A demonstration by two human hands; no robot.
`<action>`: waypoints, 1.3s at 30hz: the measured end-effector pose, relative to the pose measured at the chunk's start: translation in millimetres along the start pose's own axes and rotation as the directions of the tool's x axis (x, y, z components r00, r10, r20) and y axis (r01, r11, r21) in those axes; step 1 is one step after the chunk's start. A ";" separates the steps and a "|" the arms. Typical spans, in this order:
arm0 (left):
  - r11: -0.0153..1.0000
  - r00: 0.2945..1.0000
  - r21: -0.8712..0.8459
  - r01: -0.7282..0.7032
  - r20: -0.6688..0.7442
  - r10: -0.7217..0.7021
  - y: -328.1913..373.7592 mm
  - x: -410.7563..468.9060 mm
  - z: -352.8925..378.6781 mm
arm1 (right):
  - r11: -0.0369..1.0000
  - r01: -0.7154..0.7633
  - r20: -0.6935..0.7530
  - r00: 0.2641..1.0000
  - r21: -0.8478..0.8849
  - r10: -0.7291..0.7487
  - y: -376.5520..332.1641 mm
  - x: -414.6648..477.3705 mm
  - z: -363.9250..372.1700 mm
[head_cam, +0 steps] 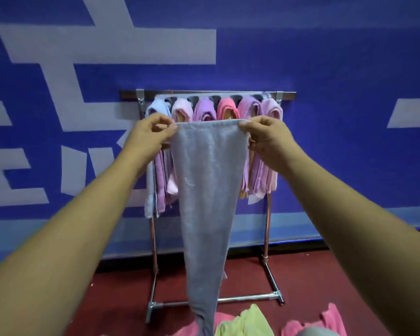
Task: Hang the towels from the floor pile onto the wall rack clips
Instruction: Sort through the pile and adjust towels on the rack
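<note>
Head view: grey towel is held up in front of the rack. Left hand pinches its top-left corner and right hand its top-right corner. Fingers curled, thumb and forefinger nipped on the hem.

Top edge is taut and level between the hands, parallel to the rack's top rail and just below it in frame. Long axis is vertical: it hangs straight down, and its tail leaves frame over the floor pile; contact unclear.

Hung towels fill the top rail from left end to right end, and more hang lower, behind the grey one. Can't see a free clip.

My read: the rail lies up and away from the fingers, with both hands about equally near. Next move is lift and reach forward, keeping the edge parallel to the rail.
</note>
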State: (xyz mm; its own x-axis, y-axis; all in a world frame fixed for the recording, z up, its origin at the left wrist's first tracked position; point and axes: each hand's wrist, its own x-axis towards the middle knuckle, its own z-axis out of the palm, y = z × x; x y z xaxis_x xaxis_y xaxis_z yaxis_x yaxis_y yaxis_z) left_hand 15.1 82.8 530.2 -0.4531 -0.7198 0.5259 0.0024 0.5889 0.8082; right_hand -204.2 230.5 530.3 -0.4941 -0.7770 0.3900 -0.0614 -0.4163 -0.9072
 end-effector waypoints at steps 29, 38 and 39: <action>0.999 0.715 0.034 -0.014 0.699 -0.014 93.4 -21.7 15.4 | 0.706 0.072 -0.067 0.984 -0.705 -0.167 -48.3 -7.0 -32.4; 0.976 0.623 0.158 -0.148 0.782 -0.032 97.2 -17.9 27.3 | 0.736 0.013 -0.103 0.988 -0.677 -0.112 -34.2 -3.9 -28.9; 0.968 0.636 0.170 -0.184 0.771 -0.014 96.6 -17.6 27.5 | 0.756 0.005 -0.107 0.989 -0.655 -0.099 -31.3 -4.2 -29.2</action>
State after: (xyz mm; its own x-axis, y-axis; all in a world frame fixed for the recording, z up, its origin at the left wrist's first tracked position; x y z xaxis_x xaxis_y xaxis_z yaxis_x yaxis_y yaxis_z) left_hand -1.2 162.4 591.7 -0.9759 -0.1833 0.1186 -0.0659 0.7650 0.6406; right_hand -225.5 260.6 552.5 -0.5758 -0.6768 0.4586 -0.6166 -0.0089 -0.7873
